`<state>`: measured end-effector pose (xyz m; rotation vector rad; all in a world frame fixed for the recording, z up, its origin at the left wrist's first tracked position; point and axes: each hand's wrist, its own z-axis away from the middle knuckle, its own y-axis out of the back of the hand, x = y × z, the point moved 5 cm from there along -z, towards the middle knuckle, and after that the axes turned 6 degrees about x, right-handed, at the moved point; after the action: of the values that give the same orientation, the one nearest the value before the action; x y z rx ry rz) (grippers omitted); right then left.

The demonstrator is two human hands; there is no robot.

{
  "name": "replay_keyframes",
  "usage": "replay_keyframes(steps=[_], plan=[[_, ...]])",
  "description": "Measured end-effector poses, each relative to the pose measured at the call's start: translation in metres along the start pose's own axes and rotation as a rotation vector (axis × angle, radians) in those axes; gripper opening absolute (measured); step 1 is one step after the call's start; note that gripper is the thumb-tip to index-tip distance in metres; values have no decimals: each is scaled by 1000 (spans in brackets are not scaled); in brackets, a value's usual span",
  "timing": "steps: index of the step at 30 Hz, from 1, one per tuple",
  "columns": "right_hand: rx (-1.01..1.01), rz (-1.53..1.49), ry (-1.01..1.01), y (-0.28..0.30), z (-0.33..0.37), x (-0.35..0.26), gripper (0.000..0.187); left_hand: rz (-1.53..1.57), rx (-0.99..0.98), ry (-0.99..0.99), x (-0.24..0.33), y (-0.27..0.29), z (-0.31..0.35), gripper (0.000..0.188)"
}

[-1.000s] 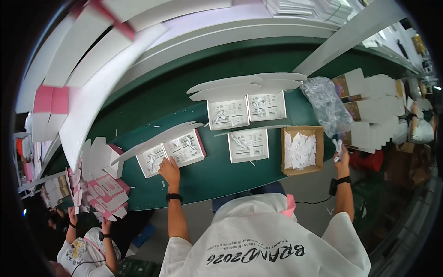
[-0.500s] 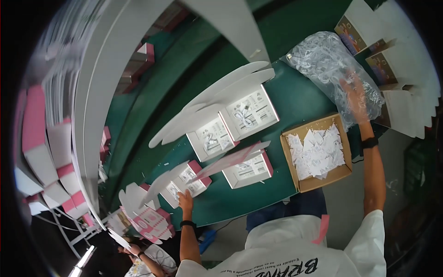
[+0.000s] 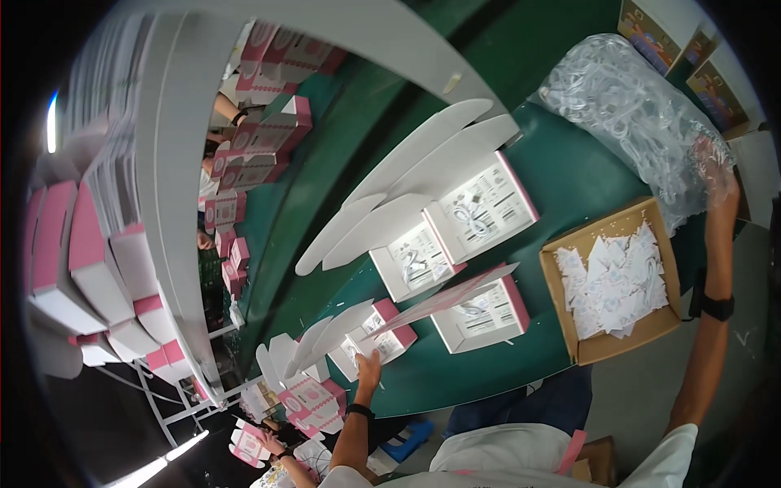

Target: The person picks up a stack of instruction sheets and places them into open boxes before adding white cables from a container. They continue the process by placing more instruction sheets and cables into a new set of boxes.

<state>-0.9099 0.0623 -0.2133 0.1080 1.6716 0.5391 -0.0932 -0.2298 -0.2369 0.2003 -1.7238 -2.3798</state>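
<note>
My left hand (image 3: 368,372) is at the front wall of a small open box (image 3: 346,358), white inside and pink outside, its fingers bent over the edge. My right hand (image 3: 716,175) reaches to the far end of a clear plastic bag (image 3: 626,110) full of coiled white cables; plastic partly covers its fingers. Three more open boxes stand nearby: a rear box (image 3: 492,207), one beside it (image 3: 399,264), and a front box (image 3: 480,313). Each has a white cable lying on a printed sheet inside.
A brown carton (image 3: 561,281) of folded white papers stands on the green table (image 3: 569,171) before the bag. A grey beam (image 3: 171,163) curves along the left, with stacked boxes (image 3: 98,244) beyond. Another person's hand (image 3: 272,443) holds a pink carton at lower left.
The view has shifted, so the table items sit further right. My right hand has moved along the bag to its far right end. My left hand remains at the same box.
</note>
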Motion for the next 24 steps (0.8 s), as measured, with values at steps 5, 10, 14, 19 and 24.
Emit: replay_keyframes(steps=[5,10,14,19,24], plan=[[350,-106,56,35,80,-44,29,-13,-15,-91,3,6,1,56],[-4,-204,-38,-20,206,-114,15,-274,-5,-195,25,23,16,50],[-439,-201,-156,-98,299,-157,20,20,174,-234,32,42,45,44],[-534,180,-105,-134,346,-150,40,694,-49,196,23,28,70,36],[-477,258,-334,-146,342,-125,53,1184,-16,232,21,-8,56,31]])
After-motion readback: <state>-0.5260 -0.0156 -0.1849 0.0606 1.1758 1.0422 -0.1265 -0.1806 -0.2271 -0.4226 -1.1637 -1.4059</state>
